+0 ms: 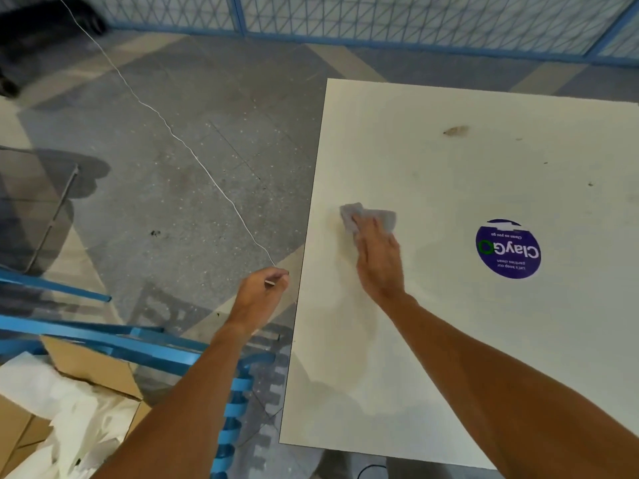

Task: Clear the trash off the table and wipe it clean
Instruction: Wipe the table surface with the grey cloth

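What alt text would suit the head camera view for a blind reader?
A right hand presses a grey cloth onto a white table near its left edge. A brown smear and a round purple sticker lie farther across the tabletop. Off the table, the left hand pinches a thin white cord above the floor.

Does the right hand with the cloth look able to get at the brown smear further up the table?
Probably yes: only bare table lies between the right hand, pressing the cloth, and the brown smear.
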Motion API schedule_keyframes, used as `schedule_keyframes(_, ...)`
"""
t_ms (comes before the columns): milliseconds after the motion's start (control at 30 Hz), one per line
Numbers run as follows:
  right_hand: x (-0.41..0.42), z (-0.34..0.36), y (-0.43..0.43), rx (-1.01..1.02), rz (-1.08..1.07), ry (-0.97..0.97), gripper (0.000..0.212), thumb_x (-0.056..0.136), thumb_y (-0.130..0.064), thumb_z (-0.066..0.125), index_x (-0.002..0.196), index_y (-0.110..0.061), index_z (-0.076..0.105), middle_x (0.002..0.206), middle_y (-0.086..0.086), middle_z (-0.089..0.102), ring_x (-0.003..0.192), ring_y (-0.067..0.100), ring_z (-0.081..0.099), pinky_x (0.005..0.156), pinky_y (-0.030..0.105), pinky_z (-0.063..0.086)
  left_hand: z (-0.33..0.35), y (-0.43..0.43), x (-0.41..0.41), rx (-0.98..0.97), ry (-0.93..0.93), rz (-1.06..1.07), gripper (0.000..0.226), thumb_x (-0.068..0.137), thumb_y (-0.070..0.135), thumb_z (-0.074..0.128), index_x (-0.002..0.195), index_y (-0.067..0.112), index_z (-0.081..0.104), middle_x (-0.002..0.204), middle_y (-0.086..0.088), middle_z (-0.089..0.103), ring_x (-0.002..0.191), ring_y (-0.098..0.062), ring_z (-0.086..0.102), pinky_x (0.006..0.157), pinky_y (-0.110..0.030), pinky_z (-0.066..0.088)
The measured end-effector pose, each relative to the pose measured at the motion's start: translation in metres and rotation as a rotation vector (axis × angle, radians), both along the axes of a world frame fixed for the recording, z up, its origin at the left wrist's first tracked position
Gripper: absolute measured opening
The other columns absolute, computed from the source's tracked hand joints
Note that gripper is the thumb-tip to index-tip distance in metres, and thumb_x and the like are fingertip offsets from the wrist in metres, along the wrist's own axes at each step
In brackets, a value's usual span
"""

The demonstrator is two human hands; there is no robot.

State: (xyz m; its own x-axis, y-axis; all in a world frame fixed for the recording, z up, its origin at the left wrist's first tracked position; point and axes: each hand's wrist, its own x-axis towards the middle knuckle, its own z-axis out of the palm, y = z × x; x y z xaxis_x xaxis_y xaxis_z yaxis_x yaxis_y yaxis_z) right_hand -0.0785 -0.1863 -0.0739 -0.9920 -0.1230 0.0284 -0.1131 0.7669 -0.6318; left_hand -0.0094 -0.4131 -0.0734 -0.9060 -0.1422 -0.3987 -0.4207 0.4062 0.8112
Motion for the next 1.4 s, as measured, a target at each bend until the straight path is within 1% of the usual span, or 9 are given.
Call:
schedule_keyframes(100,0.024,-0.012,0.056,0.289,-0.168,-0.176,0.052,0.106,-0.03,0.023,0.156,-0.033,0.01,0.164,-0.001,0.014,0.151,0.023,0.007,0.121,0.047,0.011,0.0,0.017,-0.013,-0.046,0.057,-0.078,0.016,0.097,0.024,0.058,0.107,0.022,0.069,0.098,0.007,0.068,0.085,-0.008,0.062,0.072,-0.017,0.046)
schedule_keyframes(200,0.038,-0.013,0.053,0.286,-0.144,-0.269,0.058,0.105,-0.039,0.024,0.156,-0.033,-0.001,0.165,0.001,-0.006,0.151,0.023,-0.011,0.121,0.044,-0.003,0.0,0.041,-0.024,-0.161,0.176,-0.066,0.023,0.099,0.023,0.053,0.118,0.021,0.065,0.111,0.006,0.061,0.095,-0.009,0.061,0.084,-0.023,0.049)
schedule_keyframes(333,0.024,0.01,0.023,-0.059,-0.069,-0.338,0.049,0.105,-0.043,0.024,0.153,-0.034,0.023,0.163,-0.004,0.017,0.149,0.019,0.015,0.116,0.04,0.019,0.01,0.07,-0.038,-0.235,0.352,-0.056,0.025,0.1,0.016,0.049,0.12,0.017,0.064,0.115,0.005,0.056,0.101,-0.011,0.058,0.091,-0.026,0.048)
schedule_keyframes(433,0.017,0.029,0.033,-0.419,-0.104,-0.253,0.042,0.106,-0.032,0.035,0.148,-0.028,0.039,0.151,-0.01,0.041,0.136,0.002,0.037,0.112,0.018,0.027,0.018,0.087,-0.05,-0.275,0.426,-0.127,0.022,0.098,0.016,0.051,0.114,0.017,0.066,0.113,0.006,0.056,0.104,-0.011,0.055,0.092,-0.023,0.044)
schedule_keyframes(533,0.008,0.026,0.074,-0.306,-0.297,-0.106,0.043,0.102,-0.015,0.041,0.144,-0.018,0.046,0.146,-0.004,0.049,0.134,0.006,0.042,0.109,0.014,0.025,0.019,0.107,-0.059,-0.385,0.447,-0.324,0.028,0.099,0.025,0.046,0.122,0.016,0.062,0.126,0.003,0.051,0.115,-0.014,0.049,0.097,-0.027,0.042)
schedule_keyframes(733,0.018,-0.005,0.148,0.109,-0.432,-0.186,0.043,0.095,-0.018,0.051,0.137,-0.016,0.046,0.151,0.006,0.038,0.143,0.025,0.029,0.112,0.045,0.031,-0.021,0.137,-0.049,-0.73,0.278,-0.714,0.068,0.095,0.049,0.007,0.157,0.022,0.012,0.165,-0.006,-0.003,0.152,-0.028,-0.002,0.12,-0.045,0.005)
schedule_keyframes(1000,0.002,-0.013,0.188,0.258,-0.545,-0.198,0.047,0.101,-0.028,0.045,0.146,-0.015,0.04,0.157,0.009,0.03,0.147,0.027,0.021,0.116,0.046,0.024,-0.021,0.162,-0.092,-0.672,0.554,-1.014,0.052,0.107,0.034,0.022,0.153,0.012,0.031,0.162,-0.009,0.021,0.151,-0.027,0.01,0.122,-0.041,0.014)
schedule_keyframes(1200,0.001,-0.025,0.194,0.26,-0.573,-0.137,0.039,0.102,-0.026,0.044,0.14,-0.019,0.049,0.152,0.007,0.04,0.145,0.027,0.028,0.114,0.045,0.026,-0.027,0.188,-0.101,-0.809,0.484,-0.911,0.053,0.106,0.04,0.017,0.157,0.026,0.016,0.165,-0.003,0.009,0.152,-0.03,0.005,0.12,-0.052,0.014)
schedule_keyframes(1400,0.004,-0.033,0.214,0.354,-0.478,-0.062,0.044,0.1,-0.019,0.035,0.143,-0.016,0.046,0.15,0.006,0.044,0.142,0.027,0.034,0.112,0.044,0.031,-0.028,0.212,-0.127,-0.801,0.646,-1.255,0.055,0.105,0.047,0.019,0.157,0.03,0.011,0.166,0.001,0.004,0.153,-0.024,0.0,0.122,-0.048,0.012)
